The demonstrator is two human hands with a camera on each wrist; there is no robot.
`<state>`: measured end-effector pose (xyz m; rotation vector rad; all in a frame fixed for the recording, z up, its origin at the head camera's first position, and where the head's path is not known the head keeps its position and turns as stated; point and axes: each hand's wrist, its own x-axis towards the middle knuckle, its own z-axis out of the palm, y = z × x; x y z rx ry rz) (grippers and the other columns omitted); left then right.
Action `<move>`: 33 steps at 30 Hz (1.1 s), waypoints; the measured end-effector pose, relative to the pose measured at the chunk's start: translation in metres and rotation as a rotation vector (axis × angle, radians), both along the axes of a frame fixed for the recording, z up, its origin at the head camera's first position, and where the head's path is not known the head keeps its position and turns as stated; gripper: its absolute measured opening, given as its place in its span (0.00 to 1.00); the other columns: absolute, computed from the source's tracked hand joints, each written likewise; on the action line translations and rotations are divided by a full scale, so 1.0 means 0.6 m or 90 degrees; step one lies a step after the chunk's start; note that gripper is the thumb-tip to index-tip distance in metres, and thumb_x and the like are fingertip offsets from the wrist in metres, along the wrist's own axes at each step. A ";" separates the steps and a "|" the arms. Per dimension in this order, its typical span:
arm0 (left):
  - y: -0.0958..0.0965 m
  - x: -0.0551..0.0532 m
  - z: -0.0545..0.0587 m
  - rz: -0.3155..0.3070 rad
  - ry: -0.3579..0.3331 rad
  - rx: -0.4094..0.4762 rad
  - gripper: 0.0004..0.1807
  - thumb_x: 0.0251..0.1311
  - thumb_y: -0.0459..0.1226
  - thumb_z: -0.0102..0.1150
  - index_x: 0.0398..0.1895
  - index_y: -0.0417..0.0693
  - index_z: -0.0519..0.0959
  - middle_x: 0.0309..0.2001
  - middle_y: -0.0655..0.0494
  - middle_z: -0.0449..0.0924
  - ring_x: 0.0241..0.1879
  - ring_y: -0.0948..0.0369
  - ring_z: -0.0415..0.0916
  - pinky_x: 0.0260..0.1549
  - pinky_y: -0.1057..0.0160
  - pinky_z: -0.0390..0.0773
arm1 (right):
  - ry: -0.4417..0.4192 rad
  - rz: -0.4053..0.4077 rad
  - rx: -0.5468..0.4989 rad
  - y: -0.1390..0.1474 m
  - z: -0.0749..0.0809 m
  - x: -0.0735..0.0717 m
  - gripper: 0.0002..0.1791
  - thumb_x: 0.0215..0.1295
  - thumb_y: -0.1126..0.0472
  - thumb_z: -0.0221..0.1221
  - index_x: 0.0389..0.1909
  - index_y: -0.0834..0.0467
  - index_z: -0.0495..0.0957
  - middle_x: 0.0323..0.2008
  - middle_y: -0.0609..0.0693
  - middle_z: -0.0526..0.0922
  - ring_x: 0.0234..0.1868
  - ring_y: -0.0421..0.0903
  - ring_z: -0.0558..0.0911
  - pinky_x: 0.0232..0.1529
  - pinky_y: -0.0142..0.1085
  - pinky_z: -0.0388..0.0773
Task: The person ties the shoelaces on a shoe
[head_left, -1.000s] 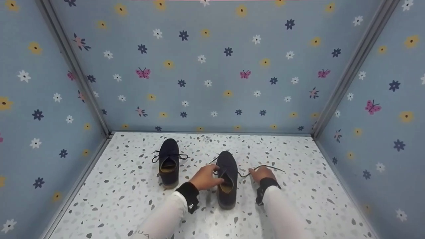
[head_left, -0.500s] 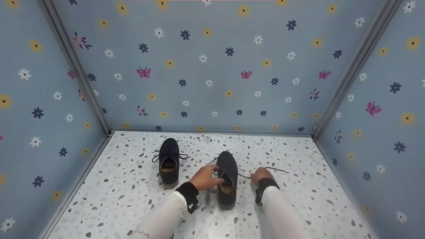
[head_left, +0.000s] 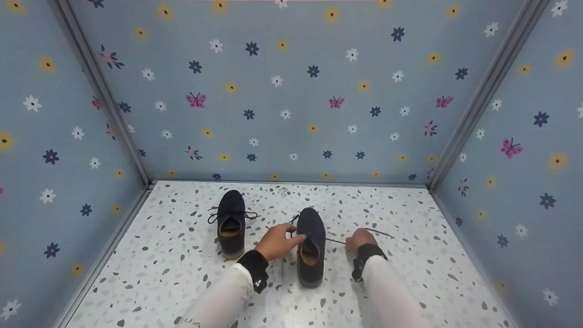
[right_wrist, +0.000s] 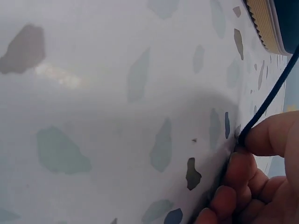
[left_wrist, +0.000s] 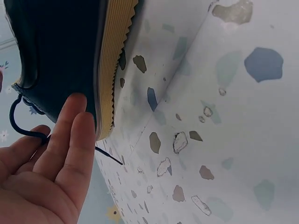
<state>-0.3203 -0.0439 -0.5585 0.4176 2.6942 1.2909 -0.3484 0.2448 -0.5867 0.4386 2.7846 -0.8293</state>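
A dark navy lace-up shoe [head_left: 311, 269] with a ribbed tan sole stands on the speckled surface between both hands, toe pointing away. My left hand [head_left: 276, 242] is at its left side, thumb by the opening's edge. In the left wrist view, a dark left lace [left_wrist: 21, 130] loops from the eyelets into the bent fingers [left_wrist: 39, 133], and its tip sticks out beyond them. Two straighter fingers lie against the shoe's side. My right hand [head_left: 360, 240] pinches the right lace [right_wrist: 271, 95] between thumb and forefinger, close to the surface. That lace runs taut to the shoe, its free end trailing right.
A matching shoe [head_left: 231, 241], its lace tied in a bow [head_left: 233, 214], stands to the left. The white speckled surface [head_left: 387, 205] ends at a blue flowered back panel [head_left: 291, 114], with similar panels on both sides.
The right hand has shifted slightly right, drawing its lace from slack to straight. The left hand has moved a little away from the shoe's opening, and the left lace now bends in a loop.
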 end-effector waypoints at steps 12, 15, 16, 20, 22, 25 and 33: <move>-0.001 -0.016 0.001 0.125 0.137 0.030 0.03 0.64 0.36 0.67 0.35 0.47 0.83 0.33 0.54 0.87 0.32 0.64 0.79 0.39 0.59 0.81 | 0.086 -0.037 -0.031 0.021 -0.011 -0.017 0.18 0.63 0.61 0.62 0.46 0.73 0.80 0.42 0.67 0.86 0.41 0.57 0.83 0.52 0.50 0.82; -0.002 -0.020 0.002 0.145 0.141 0.046 0.04 0.62 0.33 0.67 0.37 0.45 0.80 0.32 0.54 0.85 0.31 0.62 0.79 0.39 0.58 0.80 | 0.068 -0.051 -0.062 0.023 0.001 -0.019 0.28 0.65 0.60 0.59 0.59 0.77 0.75 0.58 0.73 0.81 0.56 0.64 0.83 0.63 0.53 0.79; -0.002 -0.021 0.003 0.150 0.135 0.053 0.05 0.62 0.32 0.66 0.39 0.45 0.79 0.32 0.54 0.86 0.31 0.62 0.80 0.38 0.58 0.80 | 0.061 -0.060 -0.073 0.024 0.005 -0.020 0.31 0.66 0.59 0.58 0.64 0.77 0.72 0.62 0.74 0.78 0.60 0.65 0.82 0.66 0.54 0.78; -0.004 -0.023 0.008 0.161 0.102 0.070 0.09 0.63 0.34 0.66 0.45 0.44 0.79 0.33 0.53 0.90 0.31 0.61 0.85 0.37 0.59 0.81 | 0.050 -0.075 -0.098 0.027 0.019 -0.022 0.32 0.70 0.57 0.54 0.66 0.77 0.69 0.60 0.74 0.79 0.52 0.63 0.84 0.56 0.49 0.83; -0.005 -0.023 0.012 0.164 0.090 0.066 0.08 0.63 0.36 0.67 0.44 0.45 0.81 0.33 0.54 0.92 0.32 0.61 0.87 0.37 0.59 0.82 | 0.052 -0.075 -0.102 0.030 0.021 -0.027 0.27 0.71 0.56 0.53 0.58 0.76 0.76 0.46 0.68 0.84 0.38 0.55 0.84 0.40 0.42 0.83; -0.004 -0.025 0.016 0.167 0.086 0.052 0.04 0.63 0.38 0.67 0.38 0.47 0.84 0.31 0.57 0.92 0.31 0.63 0.87 0.36 0.61 0.81 | 0.060 -0.070 -0.096 0.034 0.023 -0.033 0.19 0.73 0.57 0.52 0.42 0.70 0.81 0.27 0.55 0.80 0.24 0.46 0.77 0.24 0.35 0.74; -0.004 -0.030 0.017 0.171 0.083 0.066 0.04 0.64 0.38 0.66 0.31 0.50 0.85 0.26 0.59 0.90 0.24 0.67 0.80 0.30 0.64 0.76 | 0.106 -0.066 -0.080 0.040 0.042 -0.037 0.24 0.78 0.50 0.52 0.47 0.69 0.83 0.30 0.57 0.86 0.27 0.47 0.81 0.27 0.35 0.74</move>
